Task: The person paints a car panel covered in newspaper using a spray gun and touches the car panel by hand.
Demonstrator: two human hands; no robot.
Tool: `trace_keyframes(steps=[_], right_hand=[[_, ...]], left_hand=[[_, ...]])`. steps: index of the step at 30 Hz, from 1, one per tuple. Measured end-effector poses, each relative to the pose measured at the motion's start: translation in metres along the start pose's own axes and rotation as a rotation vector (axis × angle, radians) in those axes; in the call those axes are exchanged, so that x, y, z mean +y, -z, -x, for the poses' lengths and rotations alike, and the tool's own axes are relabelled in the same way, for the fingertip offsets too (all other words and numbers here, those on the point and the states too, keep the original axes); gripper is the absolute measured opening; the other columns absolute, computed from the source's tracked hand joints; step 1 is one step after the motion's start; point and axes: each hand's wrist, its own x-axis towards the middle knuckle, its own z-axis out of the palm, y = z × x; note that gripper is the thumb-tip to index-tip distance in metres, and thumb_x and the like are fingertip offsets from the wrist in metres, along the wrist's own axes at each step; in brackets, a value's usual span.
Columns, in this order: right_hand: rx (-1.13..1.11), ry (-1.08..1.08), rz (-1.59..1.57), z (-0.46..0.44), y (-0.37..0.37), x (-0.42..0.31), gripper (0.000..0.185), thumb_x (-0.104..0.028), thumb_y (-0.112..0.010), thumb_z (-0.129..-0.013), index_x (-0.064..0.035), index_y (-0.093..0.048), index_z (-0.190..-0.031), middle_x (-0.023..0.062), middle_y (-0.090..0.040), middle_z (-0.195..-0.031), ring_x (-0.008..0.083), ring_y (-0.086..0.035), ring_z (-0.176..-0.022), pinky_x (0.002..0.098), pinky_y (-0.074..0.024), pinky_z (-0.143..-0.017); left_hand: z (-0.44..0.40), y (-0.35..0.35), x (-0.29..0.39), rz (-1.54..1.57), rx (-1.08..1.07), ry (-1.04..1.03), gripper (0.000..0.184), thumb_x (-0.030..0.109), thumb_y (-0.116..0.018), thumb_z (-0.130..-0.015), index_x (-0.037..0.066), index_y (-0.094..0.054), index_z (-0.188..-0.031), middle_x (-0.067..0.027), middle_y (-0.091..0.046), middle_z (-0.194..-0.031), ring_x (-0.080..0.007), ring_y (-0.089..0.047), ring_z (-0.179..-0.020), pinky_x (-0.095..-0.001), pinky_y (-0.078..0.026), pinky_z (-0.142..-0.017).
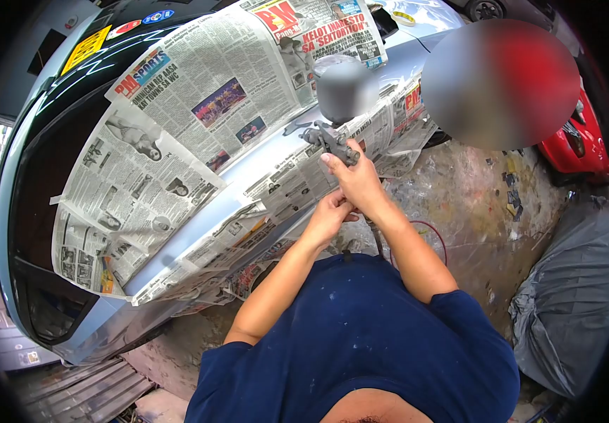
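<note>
And here you are, standing alongside the pale blue car [110, 319], your right hand [362, 185] wrapped firmly around the handle of a spray gun [330, 143]. That gun sits right in front of the car's side, tilted, its head towards the panel; a blurred patch hides whatever is just above it. Your left hand [330, 217] is tucked in just below the right, fingers bent inward, also close by the car's side; what they close on, if anything, you cannot tell from here. A dark hose [377, 238] drops between your forearms, beside the car.

Look at the car itself: newspaper sheets [170, 113] cover its windows, more newspaper [279, 194] hangs along its lower side, and a bare painted strip [184, 255] runs between the two. Up on the car's far end lies a yellow ring [404, 18]. Across the stained floor [477, 211] from the car, there's a crumpled grey cover [565, 303].
</note>
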Motion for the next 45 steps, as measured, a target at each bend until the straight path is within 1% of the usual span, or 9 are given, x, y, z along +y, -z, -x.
trace_keyframes(steps=[3,9,13,19,22,25,28,36,45], right_hand=[[-0.021,0.103,-0.068,0.005,-0.002,-0.003,0.059,-0.048,-0.073,-0.093,-0.0036,-0.058,-0.13,0.0116,-0.069,-0.077,0.0175,-0.066,-0.07,0.0342,-0.0506,-0.066],[-0.035,0.006,0.04,0.007,0.001,0.0,0.057,-0.047,-0.072,-0.094,-0.0036,-0.058,-0.128,0.0119,-0.067,-0.073,0.0186,-0.064,-0.067,0.0358,-0.0502,-0.066],[-0.024,-0.079,0.065,0.011,0.008,-0.017,0.056,-0.045,-0.071,-0.095,-0.0026,-0.057,-0.128,0.0152,-0.07,-0.078,0.0236,-0.067,-0.071,0.0375,-0.0513,-0.069],[0.069,-0.02,0.054,0.004,0.015,-0.003,0.055,-0.044,-0.071,-0.096,-0.0019,-0.056,-0.128,0.0199,-0.074,-0.088,0.0301,-0.072,-0.082,0.0392,-0.053,-0.077],[0.082,-0.056,0.093,0.001,0.024,-0.004,0.055,-0.044,-0.071,-0.095,-0.0019,-0.056,-0.127,0.0204,-0.075,-0.089,0.0309,-0.073,-0.084,0.0391,-0.0534,-0.079],[0.105,-0.059,0.141,-0.005,0.032,0.004,0.055,-0.045,-0.072,-0.095,-0.002,-0.057,-0.126,0.0199,-0.074,-0.088,0.0308,-0.073,-0.084,0.039,-0.0535,-0.079],[0.144,-0.06,0.138,-0.009,0.038,0.004,0.054,-0.045,-0.072,-0.095,-0.0024,-0.058,-0.125,0.0186,-0.074,-0.086,0.0299,-0.072,-0.083,0.0386,-0.0534,-0.078],[0.212,-0.016,0.13,-0.021,0.053,0.004,0.049,-0.041,-0.072,-0.096,-0.0038,-0.059,-0.125,0.0125,-0.075,-0.084,0.0237,-0.072,-0.083,0.0352,-0.0531,-0.077],[0.232,-0.036,0.122,-0.023,0.059,-0.007,0.054,-0.04,-0.07,-0.097,-0.0028,-0.055,-0.133,0.0077,-0.068,-0.072,0.0156,-0.059,-0.049,0.0327,-0.0481,-0.051]], left_hand=[[0.006,0.003,-0.001,-0.006,-0.014,-0.005,0.029,0.023,-0.061,-0.104,0.005,-0.063,-0.127,-0.0031,-0.07,-0.115,-0.0125,-0.066,-0.106,-0.0313,-0.053,-0.09],[0.009,0.007,-0.013,-0.084,-0.067,0.008,0.032,0.023,-0.063,-0.103,0.003,-0.063,-0.128,-0.0054,-0.068,-0.119,-0.0141,-0.065,-0.108,-0.032,-0.052,-0.09],[0.02,0.017,-0.038,-0.118,-0.118,0.052,0.038,0.022,-0.064,-0.102,0.0,-0.061,-0.132,-0.0066,-0.069,-0.118,-0.0148,-0.065,-0.106,-0.0318,-0.052,-0.09],[0.042,0.065,-0.115,-0.336,0.062,0.204,0.039,0.021,-0.065,-0.1,-0.001,-0.063,-0.132,-0.0093,-0.071,-0.119,-0.0167,-0.067,-0.105,-0.031,-0.052,-0.091],[0.06,0.095,-0.161,-0.592,0.267,0.107,0.034,0.02,-0.066,-0.098,0.002,-0.067,-0.127,-0.0144,-0.074,-0.115,-0.0218,-0.07,-0.103,-0.034,-0.054,-0.089],[0.075,0.123,-0.195,-0.727,0.447,0.133,0.029,0.019,-0.067,-0.095,0.003,-0.072,-0.119,-0.0123,-0.075,-0.108,-0.0181,-0.07,-0.098,-0.0316,-0.054,-0.089],[0.089,0.153,-0.241,-0.675,0.611,0.195,0.028,0.022,-0.068,-0.094,0.004,-0.073,-0.115,-0.0164,-0.076,-0.107,-0.028,-0.073,-0.101,-0.0379,-0.055,-0.092],[0.128,0.179,-0.301,-0.657,0.727,0.378,0.023,0.023,-0.068,-0.093,0.007,-0.075,-0.108,-0.012,-0.077,-0.1,-0.0254,-0.073,-0.094,-0.0366,-0.055,-0.087],[0.159,0.2,-0.341,-0.699,0.737,0.486,0.024,0.027,-0.065,-0.091,0.008,-0.077,-0.1,-0.0128,-0.077,-0.098,-0.0276,-0.073,-0.095,-0.039,-0.055,-0.087]])
